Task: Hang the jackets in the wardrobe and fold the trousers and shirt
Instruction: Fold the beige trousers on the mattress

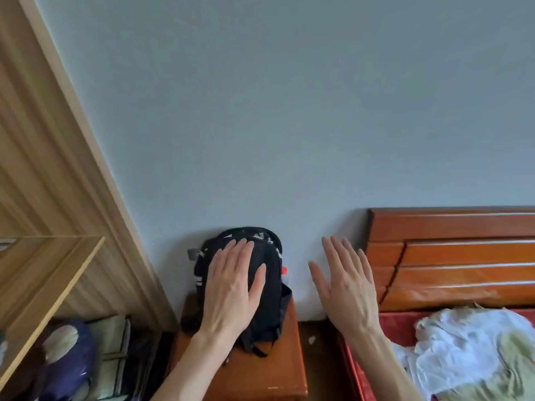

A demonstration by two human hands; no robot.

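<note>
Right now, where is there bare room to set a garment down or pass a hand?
The nightstand top is bare only at its front right corner; the black backpack fills the rest. A narrow floor gap runs between nightstand and bed. The bed is crowded with clothes. Both hands, left hand and right hand, hold nothing.

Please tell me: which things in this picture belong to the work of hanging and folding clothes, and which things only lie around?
Belong to the job:
- pile of clothes on the bed
- wardrobe at the left
- left hand and right hand, both open and holding nothing

Only lying around:
- black backpack on the wooden nightstand
- wooden headboard
- dark blue bag low in the wardrobe
</note>
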